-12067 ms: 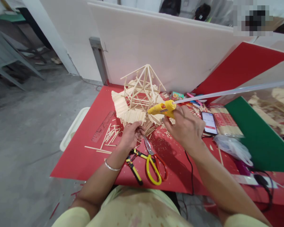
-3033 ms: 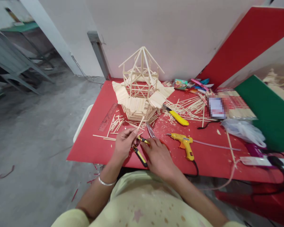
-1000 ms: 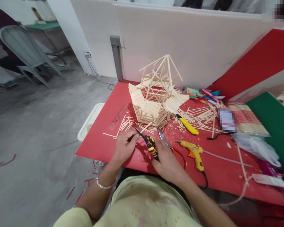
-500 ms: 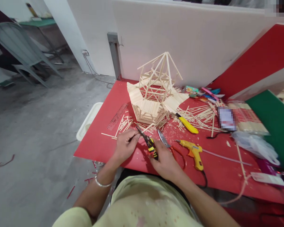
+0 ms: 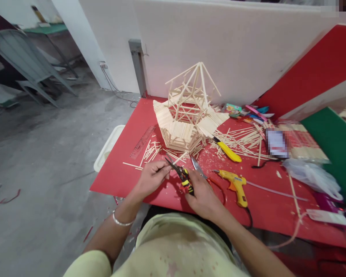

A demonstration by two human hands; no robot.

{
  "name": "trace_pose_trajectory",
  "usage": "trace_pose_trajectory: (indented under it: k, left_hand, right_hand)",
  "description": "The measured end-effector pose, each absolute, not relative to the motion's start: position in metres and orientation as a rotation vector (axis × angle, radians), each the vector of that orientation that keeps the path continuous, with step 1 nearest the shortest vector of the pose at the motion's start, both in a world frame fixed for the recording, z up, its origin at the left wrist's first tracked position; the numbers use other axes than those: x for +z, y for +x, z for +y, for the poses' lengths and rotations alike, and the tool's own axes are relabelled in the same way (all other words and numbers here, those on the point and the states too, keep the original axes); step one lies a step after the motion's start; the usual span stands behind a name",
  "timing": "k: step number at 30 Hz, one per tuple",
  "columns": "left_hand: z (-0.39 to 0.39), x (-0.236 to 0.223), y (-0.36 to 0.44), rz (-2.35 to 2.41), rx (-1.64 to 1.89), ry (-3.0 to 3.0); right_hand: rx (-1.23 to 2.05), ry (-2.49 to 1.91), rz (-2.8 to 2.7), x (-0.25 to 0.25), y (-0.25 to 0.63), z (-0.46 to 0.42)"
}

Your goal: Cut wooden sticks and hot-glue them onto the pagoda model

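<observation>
My right hand [image 5: 201,192] is wrapped round a pair of snips [image 5: 185,180] with black-and-yellow handles. Their long dark blades point up and left, slightly parted at the tips. My left hand [image 5: 153,177] is pinched closed right beside the blades; whatever its fingertips hold is too small or hidden to make out. Just beyond both hands stands a wooden-stick model [image 5: 181,132] with a pointed frame on top and slanted stick panels around it. Short cut sticks [image 5: 152,151] lie to the left of its base. Red-handled scissors [image 5: 198,167] lie partly under my right hand.
On the red board [image 5: 115,169] are a yellow glue gun [image 5: 233,182], a yellow cutter knife [image 5: 229,151], a clear ruler [image 5: 142,142] and loose sticks [image 5: 242,140]. Packed sticks [image 5: 304,142] and a plastic bag [image 5: 314,179] sit at the right. A person sits on a chair [image 5: 23,57] far left.
The snips' blades have parted; earlier they looked closed together. My left hand has shifted slightly, with its fingertips still close to the blades. The model and the tools on the board have stayed put.
</observation>
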State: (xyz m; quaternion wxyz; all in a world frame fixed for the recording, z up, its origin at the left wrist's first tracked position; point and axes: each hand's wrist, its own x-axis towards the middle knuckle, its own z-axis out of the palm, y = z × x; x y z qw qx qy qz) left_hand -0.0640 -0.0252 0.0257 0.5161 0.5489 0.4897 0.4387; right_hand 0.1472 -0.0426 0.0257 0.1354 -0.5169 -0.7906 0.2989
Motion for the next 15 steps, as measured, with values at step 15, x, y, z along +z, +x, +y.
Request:
trace_pose_trajectory:
  k: [15]
  left_hand:
    - [-0.0183,0.0231,-0.0698,1.244,1.054,1.365]
  right_hand:
    - [1.094,-1.482,-2.151,0.0290,0.1539,-0.0469]
